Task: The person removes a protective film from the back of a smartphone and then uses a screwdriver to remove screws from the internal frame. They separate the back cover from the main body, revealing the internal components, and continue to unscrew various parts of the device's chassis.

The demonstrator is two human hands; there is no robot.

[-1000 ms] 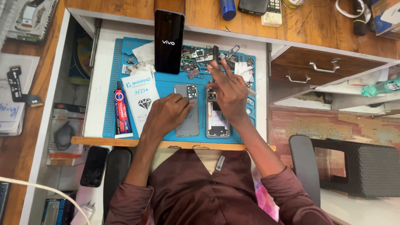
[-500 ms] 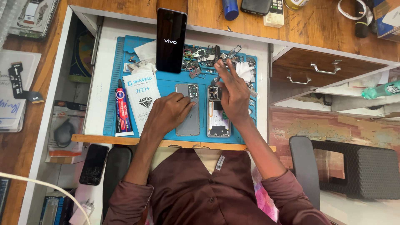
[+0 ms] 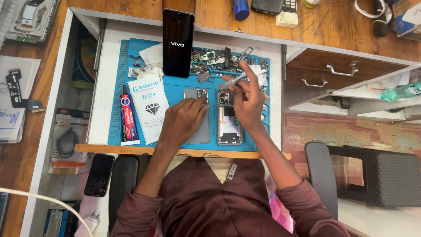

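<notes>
The left hand [image 3: 186, 119] lay flat, open, on the grey back cover [image 3: 198, 115] near the mat's [image 3: 175, 90] front edge; the right hand [image 3: 247, 98] gripped tweezers [image 3: 232, 81] over the opened phone [image 3: 229, 118].

Phone repair workshop. Landmark: blue repair mat [image 3: 131, 48] on a white bench. On the mat: opened phone [image 3: 229, 118], loose small parts [image 3: 215, 59], glue tube [image 3: 128, 116]. Beyond the mat: wooden counter [image 3: 324, 30]. Right of it: wooden drawers [image 3: 342, 72].
</notes>
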